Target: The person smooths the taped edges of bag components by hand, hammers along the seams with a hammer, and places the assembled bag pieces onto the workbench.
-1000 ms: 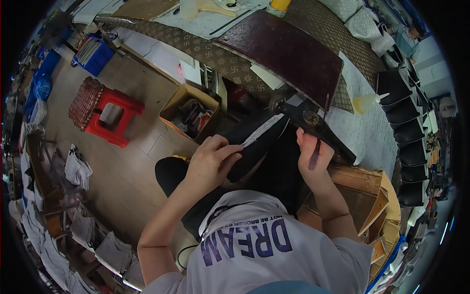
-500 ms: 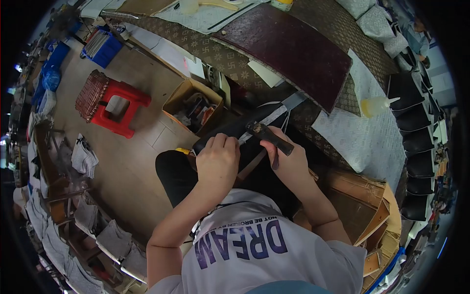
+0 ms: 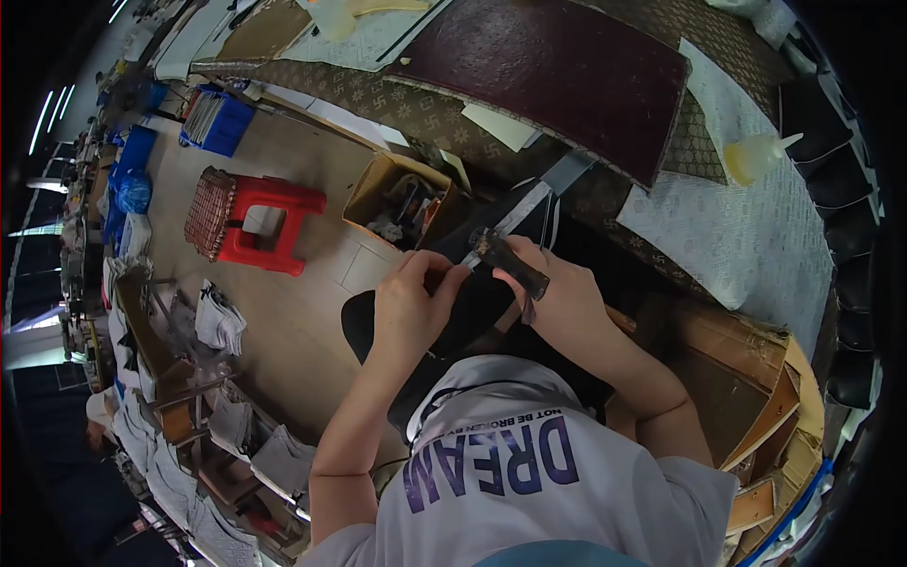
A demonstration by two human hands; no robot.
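"Where is the hammer (image 3: 515,268)?"

"Above a dark-clad lap (image 3: 480,310), beside the table (image 3: 364,102), its head near the pale strip (image 3: 522,211). The right hand (image 3: 564,295) wraps around it; the left hand (image 3: 413,298), fingertips together, pinches the strip's lower end."

"How would they handle?"

"The hammer looks dense, head-heavy, best held by its mostly hidden handle; the strip seems light, flexible, best pinched at the end."

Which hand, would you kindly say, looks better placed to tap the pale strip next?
Probably the right hand: it holds the dark hammer, whose head is close to the pale strip. The left hand is at the strip's near end, so it seems better suited to steadying.
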